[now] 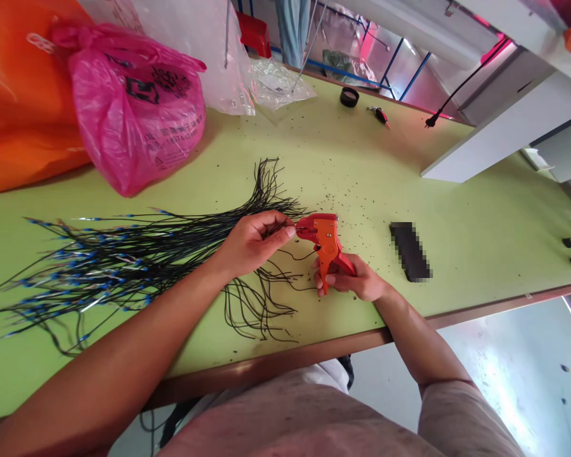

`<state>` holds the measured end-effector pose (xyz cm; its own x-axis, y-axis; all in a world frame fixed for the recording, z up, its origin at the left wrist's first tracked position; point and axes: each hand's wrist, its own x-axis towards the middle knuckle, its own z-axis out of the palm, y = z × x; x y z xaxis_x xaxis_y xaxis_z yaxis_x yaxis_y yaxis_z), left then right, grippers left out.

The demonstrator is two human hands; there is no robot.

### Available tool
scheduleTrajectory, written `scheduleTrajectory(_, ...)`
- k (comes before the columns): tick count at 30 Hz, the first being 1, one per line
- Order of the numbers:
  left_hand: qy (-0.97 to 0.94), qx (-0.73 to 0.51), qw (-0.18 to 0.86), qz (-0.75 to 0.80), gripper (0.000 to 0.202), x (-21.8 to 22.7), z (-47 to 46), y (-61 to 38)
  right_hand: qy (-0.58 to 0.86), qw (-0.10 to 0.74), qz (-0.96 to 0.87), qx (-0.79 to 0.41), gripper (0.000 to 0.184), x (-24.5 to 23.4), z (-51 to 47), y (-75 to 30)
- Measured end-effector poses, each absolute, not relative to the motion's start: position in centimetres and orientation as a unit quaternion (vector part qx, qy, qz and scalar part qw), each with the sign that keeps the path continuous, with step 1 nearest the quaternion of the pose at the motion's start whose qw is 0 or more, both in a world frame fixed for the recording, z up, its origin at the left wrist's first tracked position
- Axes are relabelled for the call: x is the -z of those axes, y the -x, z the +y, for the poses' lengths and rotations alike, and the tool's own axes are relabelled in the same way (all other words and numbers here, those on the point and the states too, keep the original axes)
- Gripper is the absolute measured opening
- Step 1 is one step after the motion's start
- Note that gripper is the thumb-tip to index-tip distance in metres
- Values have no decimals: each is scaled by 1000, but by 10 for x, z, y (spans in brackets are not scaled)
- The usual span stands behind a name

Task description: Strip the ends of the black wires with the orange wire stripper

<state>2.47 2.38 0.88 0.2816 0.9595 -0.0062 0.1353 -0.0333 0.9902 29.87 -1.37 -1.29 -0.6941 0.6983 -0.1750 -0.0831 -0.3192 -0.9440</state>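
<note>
My right hand [349,277] is wrapped round the handles of a red and orange wire stripper [328,238], its jaws pointing left. Between thumb and forefinger, my left hand [257,241] pinches a thin black wire at the mouth of the stripper; the wire's tip is hidden there. A large bundle of black wires [190,235] lies under and beyond my left forearm, many with blue and silvery ends at the left. Nearer to me, a smaller group of black wires [261,304] fans out on the green table [471,235].
Tiny dark scraps dot the table round the stripper. To the right lies a black, partly blurred flat object [409,251]. A pink plastic bag [137,108] and an orange bag [23,95] stand at the back left. Farther back are a black tape roll [349,97] and a plug [433,119].
</note>
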Motion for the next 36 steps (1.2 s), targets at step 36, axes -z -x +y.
scheduleTrajectory(36,-538,-455,507,496,27,-13,11,-42,380,348,-529,-674,42,18,-25,-280)
